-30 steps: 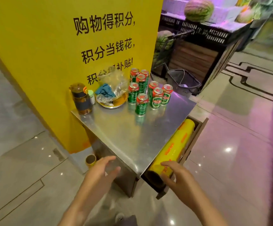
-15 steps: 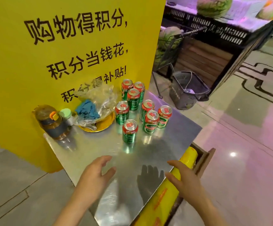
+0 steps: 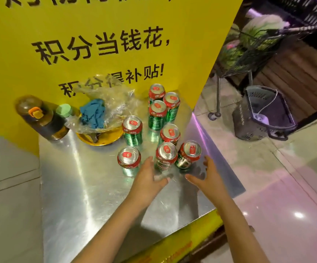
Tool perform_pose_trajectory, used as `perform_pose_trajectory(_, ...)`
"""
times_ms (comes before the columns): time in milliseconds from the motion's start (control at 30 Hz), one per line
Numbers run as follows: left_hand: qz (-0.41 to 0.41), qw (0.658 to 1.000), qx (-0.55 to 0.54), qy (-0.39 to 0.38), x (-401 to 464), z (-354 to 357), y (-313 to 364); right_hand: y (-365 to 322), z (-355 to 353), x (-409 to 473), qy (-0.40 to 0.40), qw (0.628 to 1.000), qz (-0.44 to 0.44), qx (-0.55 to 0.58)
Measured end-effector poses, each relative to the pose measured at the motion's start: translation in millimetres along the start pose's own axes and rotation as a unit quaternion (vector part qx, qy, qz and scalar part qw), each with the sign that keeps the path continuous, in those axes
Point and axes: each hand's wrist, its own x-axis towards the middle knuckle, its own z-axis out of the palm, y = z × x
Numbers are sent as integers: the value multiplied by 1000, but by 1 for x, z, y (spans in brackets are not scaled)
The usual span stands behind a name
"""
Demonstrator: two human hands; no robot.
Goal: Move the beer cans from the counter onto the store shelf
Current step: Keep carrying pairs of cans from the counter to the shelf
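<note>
Head view. Left hand [image 3: 147, 180] and right hand [image 3: 207, 176] both spread wide, empty, reaching over steel counter [image 3: 89, 196]. Seven beer cans [image 3: 161, 115] upright beyond the fingertips. Nearest can [image 3: 165, 156] between the two hands, left fingers [image 3: 148, 161] just beside it; tilted can [image 3: 189, 153] just ahead of right fingers [image 3: 207, 160].

Advised: wrap each body low, lift straight, avoid knocking neighbours.

Gold dish [image 3: 104, 138], left of the left fingers: blue cloth [image 3: 93, 113] in crumpled plastic bag [image 3: 106, 99]. Store shelf not visible.

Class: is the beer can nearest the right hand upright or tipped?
Tipped: the beer can leans, its top facing sideways, unlike the upright can by the left hand.
</note>
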Motion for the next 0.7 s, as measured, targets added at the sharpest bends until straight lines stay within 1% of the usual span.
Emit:
perform_pose_trajectory(100, -17, 998, -8, 55, 26, 14, 0, 1, -1, 23, 3, 1000, -19, 20)
perform_pose_trajectory(200, 6, 996, -23, 86, 36, 19, 8, -4, 0, 32, -16, 997, -49, 63)
perform_pose_trajectory(267, 17, 995, -36, 90, 40, 22, 10, -5, 2, 37, -33, 993, -66, 94)
perform_pose_trajectory(333, 15, 994, -47, 99, 43, 24, 9, -2, 3, 41, -38, 991, -77, 102)
perform_pose_trajectory(467, 24, 992, -56, 111, 43, 24, 12, -3, 2, 45, -40, 992, -70, 99)
perform_pose_trajectory(600, 14, 989, -56, 135, 38, 24, 15, -3, -1, 45, -37, 993, -73, 87)
perform_pose_trajectory(700, 17, 990, -42, 137, 25, 23, 17, -2, -4, 38, -47, 991, -61, 108)
